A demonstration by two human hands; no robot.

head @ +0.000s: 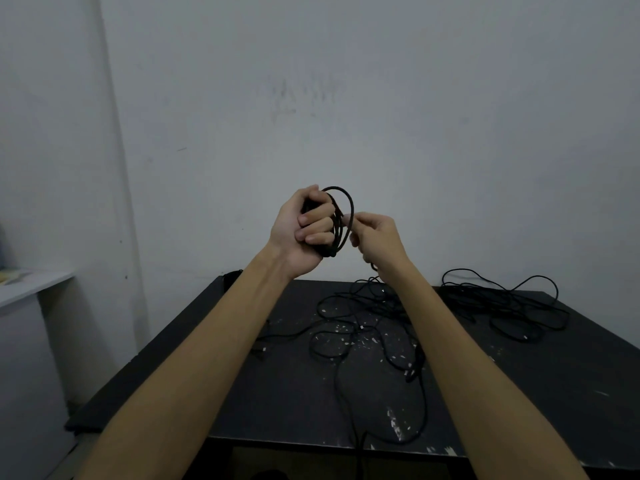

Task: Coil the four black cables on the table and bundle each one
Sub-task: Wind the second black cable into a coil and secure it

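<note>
Holding: both hands are up in front of the pale wall (pixel 346 98), well above the desk (pixel 242 393), with a coiled black cable (pixel 348 216) between them.
Left hand: the left hand (pixel 301 226) is the grip here, fingers curled tight round the gathered loops, fist turned toward the camera.
Coil: several loops stand out from the fist in an upright oval, arching over the top and closing again below the knuckles.
Right hand: the right hand (pixel 377 237) sits just beside the coil, thumb and fingertips pinched on the cable's strand at the loop's right edge.
Free end: a length of the same cable drops from under the right hand (pixel 374 266) toward the desk; where it joins the pile cannot be told.
Middle pile: a loose tangle of black cable (pixel 363 327) sprawls across the scuffed dark desk top, one long loop running toward the near edge (pixel 412 434).
Right pile: a second loose heap of black cable (pixel 509 303) lies at the far right, apart from the middle tangle.
Side: a white shelf (pixel 31 285) shows at the left edge.
</note>
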